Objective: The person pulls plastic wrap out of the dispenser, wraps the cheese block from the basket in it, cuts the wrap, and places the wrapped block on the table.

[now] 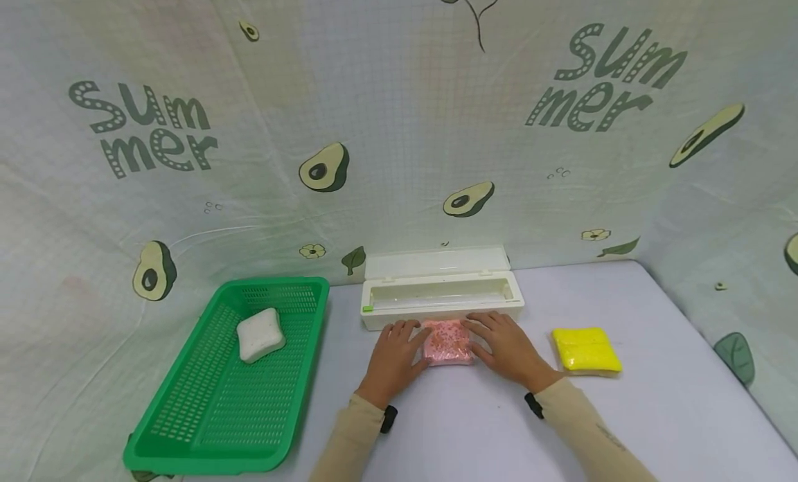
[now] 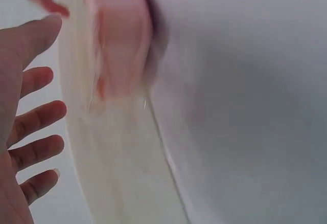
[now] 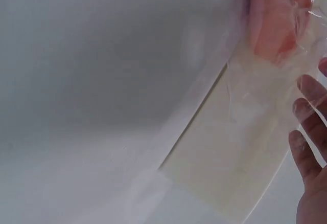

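Note:
A pink block (image 1: 447, 343) under clear film (image 3: 301, 24) lies at the front of a white cling film box (image 1: 442, 316), whose lid (image 1: 436, 262) is raised. My left hand (image 1: 393, 354) is at the block's left side, its thumb and fingertips close to the edge. In the left wrist view that hand's fingers (image 2: 43, 114) are spread and relaxed. On the opposite side, my right hand (image 1: 508, 347) has its fingertips at the block's right edge. Clear film passes by the right fingers (image 3: 305, 147) in the right wrist view.
A green basket (image 1: 302, 399) on the left holds a white block (image 1: 260, 335). To the right of my right hand lies a yellow block (image 1: 586, 350) in shiny wrap. Behind the white table (image 1: 474, 433) hangs a printed cloth (image 1: 386, 108).

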A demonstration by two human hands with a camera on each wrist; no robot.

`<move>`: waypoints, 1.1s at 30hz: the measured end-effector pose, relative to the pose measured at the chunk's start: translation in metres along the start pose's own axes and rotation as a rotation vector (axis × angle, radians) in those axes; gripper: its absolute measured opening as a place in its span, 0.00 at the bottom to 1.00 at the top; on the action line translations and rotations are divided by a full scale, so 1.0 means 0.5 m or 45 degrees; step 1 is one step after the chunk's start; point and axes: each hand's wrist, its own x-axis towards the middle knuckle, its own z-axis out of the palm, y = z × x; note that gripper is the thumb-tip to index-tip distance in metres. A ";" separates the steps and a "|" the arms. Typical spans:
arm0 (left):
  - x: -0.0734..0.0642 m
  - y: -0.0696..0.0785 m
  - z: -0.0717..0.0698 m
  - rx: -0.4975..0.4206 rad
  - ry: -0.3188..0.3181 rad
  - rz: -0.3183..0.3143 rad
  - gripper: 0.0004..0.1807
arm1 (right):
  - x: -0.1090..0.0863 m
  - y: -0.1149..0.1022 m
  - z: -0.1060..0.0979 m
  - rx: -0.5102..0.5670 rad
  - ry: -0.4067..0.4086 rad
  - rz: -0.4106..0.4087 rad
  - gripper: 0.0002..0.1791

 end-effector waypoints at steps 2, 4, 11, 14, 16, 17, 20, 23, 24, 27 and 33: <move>0.001 0.020 0.011 0.006 -0.026 0.019 0.33 | 0.004 -0.008 0.009 0.001 -0.024 0.006 0.26; 0.001 0.032 0.026 0.012 -0.030 0.032 0.33 | 0.006 -0.013 0.018 -0.002 -0.044 0.015 0.26; -0.004 0.041 0.052 0.038 0.012 0.050 0.25 | 0.001 -0.018 0.025 -0.017 -0.082 0.058 0.24; -0.004 0.040 0.051 0.018 0.013 0.064 0.20 | -0.004 -0.020 0.019 0.043 -0.075 0.065 0.20; -0.005 0.039 0.049 -0.002 0.014 0.079 0.17 | -0.009 -0.023 0.014 0.093 -0.072 0.067 0.17; -0.006 0.038 0.048 -0.014 0.018 0.088 0.17 | -0.011 -0.024 0.012 0.122 -0.071 0.067 0.15; -0.009 0.036 0.047 -0.045 0.023 0.124 0.20 | -0.020 -0.030 0.003 0.199 -0.070 0.063 0.12; -0.011 0.034 0.048 -0.094 0.022 0.165 0.23 | -0.031 -0.035 -0.003 0.258 -0.104 0.050 0.14; -0.010 0.034 0.048 -0.114 0.022 0.180 0.22 | -0.034 -0.036 -0.005 0.273 -0.120 0.043 0.15; -0.010 0.036 0.047 -0.172 0.026 0.216 0.22 | -0.044 -0.038 -0.009 0.306 -0.162 -0.015 0.20; -0.012 0.041 0.044 -0.200 -0.002 0.212 0.22 | -0.062 -0.033 -0.011 0.240 -0.178 -0.197 0.29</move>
